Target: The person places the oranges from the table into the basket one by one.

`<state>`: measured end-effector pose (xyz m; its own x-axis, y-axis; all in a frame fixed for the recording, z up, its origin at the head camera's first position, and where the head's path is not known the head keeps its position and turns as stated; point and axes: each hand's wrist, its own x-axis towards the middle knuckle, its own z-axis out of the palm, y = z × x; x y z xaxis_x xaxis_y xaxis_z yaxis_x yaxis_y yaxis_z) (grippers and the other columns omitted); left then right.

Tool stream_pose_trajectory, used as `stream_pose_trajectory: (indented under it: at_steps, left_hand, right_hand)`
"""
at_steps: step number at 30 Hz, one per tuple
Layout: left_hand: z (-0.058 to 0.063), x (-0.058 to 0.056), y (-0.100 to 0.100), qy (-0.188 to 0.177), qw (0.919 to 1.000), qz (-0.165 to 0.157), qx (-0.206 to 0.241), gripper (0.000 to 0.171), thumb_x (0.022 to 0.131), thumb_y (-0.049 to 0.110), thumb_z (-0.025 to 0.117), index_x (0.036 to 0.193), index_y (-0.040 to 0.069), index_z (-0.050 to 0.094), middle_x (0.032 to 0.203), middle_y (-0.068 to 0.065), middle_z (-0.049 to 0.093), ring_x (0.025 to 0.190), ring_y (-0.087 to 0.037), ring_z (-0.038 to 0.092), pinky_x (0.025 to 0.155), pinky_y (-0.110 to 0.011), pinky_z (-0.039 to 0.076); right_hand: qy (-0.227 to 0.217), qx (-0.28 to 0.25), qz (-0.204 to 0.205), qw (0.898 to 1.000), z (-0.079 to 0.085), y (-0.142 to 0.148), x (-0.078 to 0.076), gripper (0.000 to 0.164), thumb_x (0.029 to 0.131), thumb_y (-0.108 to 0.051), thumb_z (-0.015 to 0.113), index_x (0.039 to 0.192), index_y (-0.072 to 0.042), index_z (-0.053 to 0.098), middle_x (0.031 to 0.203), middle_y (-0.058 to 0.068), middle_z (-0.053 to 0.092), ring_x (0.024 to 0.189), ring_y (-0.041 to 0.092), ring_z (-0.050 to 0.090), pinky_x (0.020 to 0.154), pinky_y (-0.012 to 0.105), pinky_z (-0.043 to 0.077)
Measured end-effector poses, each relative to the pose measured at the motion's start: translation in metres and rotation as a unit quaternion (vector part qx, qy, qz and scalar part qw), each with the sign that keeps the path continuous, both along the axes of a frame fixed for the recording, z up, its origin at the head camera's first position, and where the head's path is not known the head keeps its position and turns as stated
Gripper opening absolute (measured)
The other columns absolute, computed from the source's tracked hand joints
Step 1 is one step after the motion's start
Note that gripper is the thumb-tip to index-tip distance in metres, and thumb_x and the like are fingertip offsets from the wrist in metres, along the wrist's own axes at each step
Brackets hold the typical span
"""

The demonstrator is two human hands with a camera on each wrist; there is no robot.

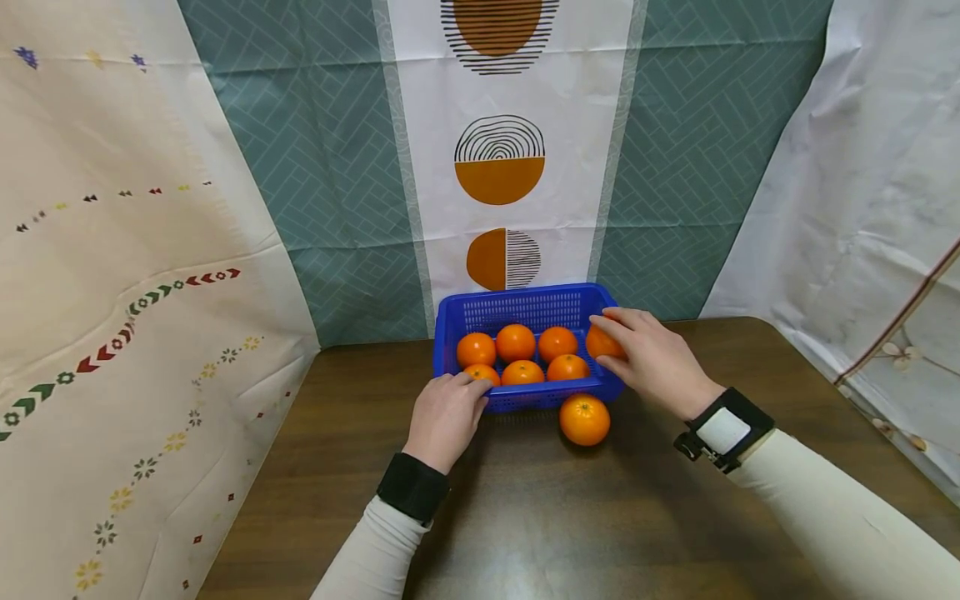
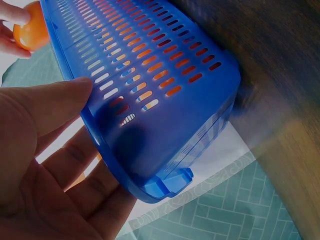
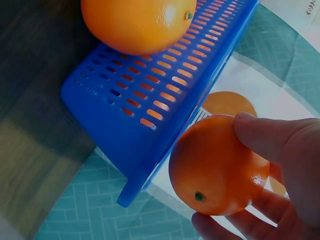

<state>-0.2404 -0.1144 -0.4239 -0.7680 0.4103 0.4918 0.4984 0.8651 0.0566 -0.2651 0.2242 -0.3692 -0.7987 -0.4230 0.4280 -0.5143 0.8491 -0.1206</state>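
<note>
A blue slotted plastic basket (image 1: 525,403) stands on the table with several oranges in it, among them one orange (image 1: 516,342) in the back row. My left hand (image 1: 447,417) grips its front left rim, thumb outside and fingers over the inner side, as the left wrist view shows. At the right end, my right hand (image 1: 660,357) holds an orange (image 3: 217,165) between thumb and fingers, at the level of the rim. Another orange (image 1: 585,419) sits on the table just in front of the basket's right front side.
The brown wooden table (image 1: 510,517) reaches back to a hanging green and white cloth (image 1: 352,167) close behind the basket. Patterned light cloths hang along the left (image 1: 150,350) and right sides.
</note>
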Motion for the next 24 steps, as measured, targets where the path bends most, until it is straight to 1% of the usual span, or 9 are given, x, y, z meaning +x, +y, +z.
stream_pose_trajectory:
  at_steps: [8,16,24]
  left_hand:
    - [-0.001,0.000,0.000,0.008,1.0000,-0.003,0.003,0.023,0.100,0.024,0.086,0.121,0.016,0.083,0.108,-0.004,0.080,0.087,-0.025,0.070,0.093,-0.042,0.062]
    - [-0.001,0.000,0.000,0.008,0.9999,-0.002,0.006,0.023,0.099,0.023,0.087,0.121,0.016,0.084,0.107,-0.005,0.080,0.087,-0.026,0.070,0.092,-0.042,0.062]
    - [-0.002,0.000,0.000,0.009,0.9999,-0.005,0.006,0.023,0.100,0.023,0.086,0.121,0.016,0.083,0.109,-0.005,0.081,0.088,-0.026,0.071,0.094,-0.043,0.062]
  right_hand:
    - [-0.029,0.009,-0.013,0.999,0.000,-0.003,-0.012,0.061,0.102,-0.024,0.084,0.155,-0.005,0.062,0.155,0.026,0.057,0.140,0.047,0.054,0.110,0.066,0.052]
    - [-0.023,0.016,-0.015,1.000,-0.002,-0.004,-0.022,0.062,0.100,-0.023,0.085,0.154,-0.003,0.062,0.153,0.026,0.058,0.138,0.047,0.056,0.108,0.065,0.054]
    - [-0.039,0.026,-0.025,0.999,-0.005,-0.007,-0.032,0.062,0.100,-0.024,0.085,0.154,-0.003,0.062,0.152,0.026,0.059,0.138,0.047,0.056,0.108,0.065,0.054]
